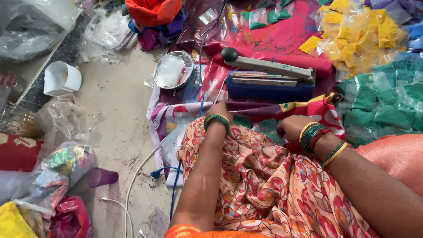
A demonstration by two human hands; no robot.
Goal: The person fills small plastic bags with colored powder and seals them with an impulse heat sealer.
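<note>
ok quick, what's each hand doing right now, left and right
Left hand: fingers hidden behind the wrist, by the blue heat sealer; grip cannot be told.
Right hand: curled shut, apparently on a clear plastic pouch.

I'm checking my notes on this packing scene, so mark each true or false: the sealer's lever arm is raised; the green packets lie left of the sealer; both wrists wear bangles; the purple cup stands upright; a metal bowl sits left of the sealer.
1. The heat sealer has its lever arm raised: true.
2. The green packets lie left of it: false, they are on its right.
3. Left hand and right hand both have bangles at the wrist: true.
4. The purple cup stands upright: false, it lies on its side.
5. A metal bowl sits left of the sealer: true.
</note>
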